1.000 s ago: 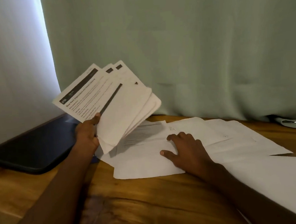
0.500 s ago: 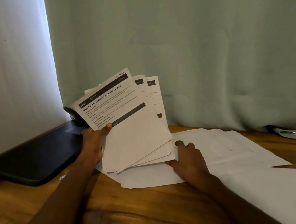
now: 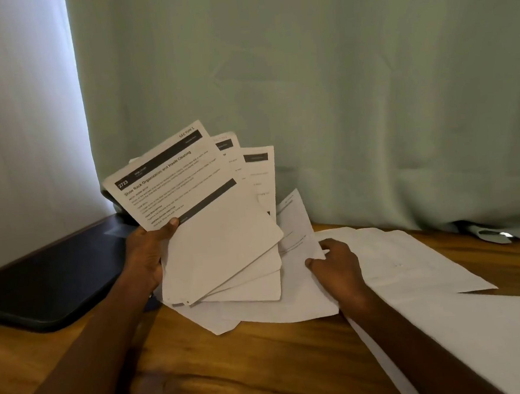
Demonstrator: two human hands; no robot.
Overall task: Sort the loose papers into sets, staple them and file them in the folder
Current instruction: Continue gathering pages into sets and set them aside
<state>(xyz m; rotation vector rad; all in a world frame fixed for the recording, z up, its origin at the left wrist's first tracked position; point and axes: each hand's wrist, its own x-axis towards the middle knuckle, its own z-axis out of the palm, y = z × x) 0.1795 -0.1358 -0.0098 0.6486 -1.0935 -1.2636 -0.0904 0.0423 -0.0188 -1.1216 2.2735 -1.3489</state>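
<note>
Two hands grip paper: left hand point(image 3: 144, 257) a fanned stack point(image 3: 212, 231), right hand point(image 3: 337, 265) pinching one sheet point(image 3: 294, 225)

We see white papers point(image 3: 213, 249) with black header bars and black print, plain white loose sheets point(image 3: 411, 260), tabletop point(image 3: 233, 368) in warm brown wood grain, black folder point(image 3: 52, 282), pale mint-green curtain point(image 3: 337, 83), white sheer panel point(image 3: 21, 105) at left
</note>
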